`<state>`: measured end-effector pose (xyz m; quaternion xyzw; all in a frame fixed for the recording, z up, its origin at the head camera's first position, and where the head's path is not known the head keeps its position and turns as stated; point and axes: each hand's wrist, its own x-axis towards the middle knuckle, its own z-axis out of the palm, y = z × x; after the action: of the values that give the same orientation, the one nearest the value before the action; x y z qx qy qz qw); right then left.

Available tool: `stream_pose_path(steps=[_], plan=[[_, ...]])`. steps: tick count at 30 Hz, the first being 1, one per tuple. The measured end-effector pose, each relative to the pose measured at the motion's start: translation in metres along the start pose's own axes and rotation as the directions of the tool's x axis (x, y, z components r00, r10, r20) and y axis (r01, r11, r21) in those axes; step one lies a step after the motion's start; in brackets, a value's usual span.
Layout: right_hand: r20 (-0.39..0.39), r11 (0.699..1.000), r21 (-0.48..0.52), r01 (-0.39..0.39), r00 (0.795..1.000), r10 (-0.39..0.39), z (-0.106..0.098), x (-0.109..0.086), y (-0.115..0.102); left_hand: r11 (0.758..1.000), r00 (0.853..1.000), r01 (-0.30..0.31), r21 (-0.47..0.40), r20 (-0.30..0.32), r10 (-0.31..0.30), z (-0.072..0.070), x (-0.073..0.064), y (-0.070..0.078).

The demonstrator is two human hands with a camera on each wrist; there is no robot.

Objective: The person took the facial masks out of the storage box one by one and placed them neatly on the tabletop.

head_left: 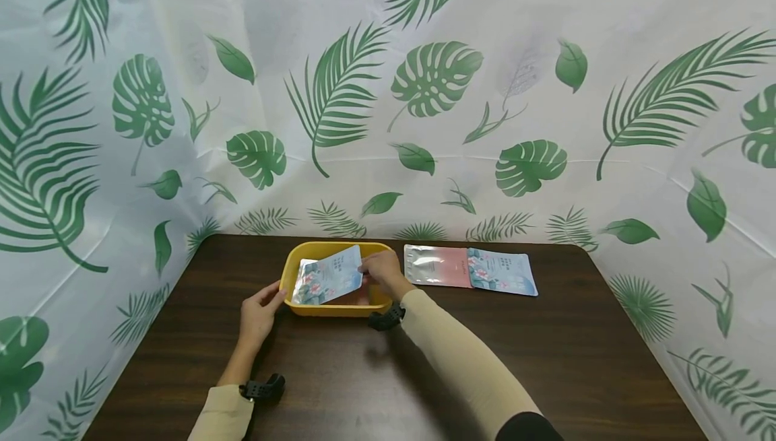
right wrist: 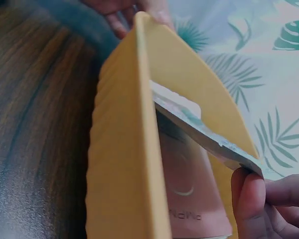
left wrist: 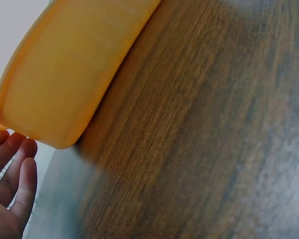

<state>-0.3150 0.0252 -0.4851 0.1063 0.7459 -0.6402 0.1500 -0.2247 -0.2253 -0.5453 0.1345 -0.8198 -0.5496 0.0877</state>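
A yellow plastic basket [head_left: 339, 311] stands near the far edge of the table. My left hand [head_left: 257, 313] grips its left end, thumb at the rim and fingers against the outside, as the left wrist view also shows. With thumb and fingers, my right hand [head_left: 384, 271] pinches the right edge of a light blue flat sachet [head_left: 333, 276] printed with pink flowers. The sachet slants inside the basket, its pinched edge raised in the right wrist view. Beneath it lies a pink sachet [right wrist: 194, 189], partly covered.
Right of the basket, a silver-and-pink sachet [head_left: 438, 266] and a blue flowered sachet [head_left: 502, 271] lie side by side, edges meeting. The dark wooden table [head_left: 339, 387] backs onto a white leaf-patterned sheet [head_left: 461, 178]. Both wrists wear black straps.
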Motion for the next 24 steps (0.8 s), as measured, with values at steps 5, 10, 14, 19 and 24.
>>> stream_pose_path(steps=[5, 10, 14, 19, 24], plan=[[0.015, 1.000, 0.030, 0.004, 1.000, -0.004, -0.008, -0.001, -0.004, 1.000, 1.000, 0.002, -0.008, 0.005, -0.002, 0.000, 0.000, -0.002], [0.020, 0.999, 0.051, 0.003, 1.000, -0.004, -0.014, -0.002, -0.009, 1.000, 1.000, -0.009, -0.006, 0.001, 0.009, 0.000, 0.001, -0.002], [0.016, 0.999, 0.048, 0.013, 1.000, -0.014, -0.018, -0.003, -0.012, 1.000, 1.000, -0.015, 0.005, -0.005, 0.015, 0.001, 0.001, -0.002], [0.013, 0.998, 0.067, 0.020, 1.000, -0.021, -0.025, -0.005, -0.016, 1.000, 1.000, -0.012, 0.004, -0.007, 0.012, 0.001, 0.000, -0.003], [0.015, 0.997, 0.072, 0.023, 1.000, -0.024, -0.033, -0.008, -0.022, 1.000, 1.000, -0.015, -0.001, -0.009, 0.015, 0.001, 0.000, -0.002]])
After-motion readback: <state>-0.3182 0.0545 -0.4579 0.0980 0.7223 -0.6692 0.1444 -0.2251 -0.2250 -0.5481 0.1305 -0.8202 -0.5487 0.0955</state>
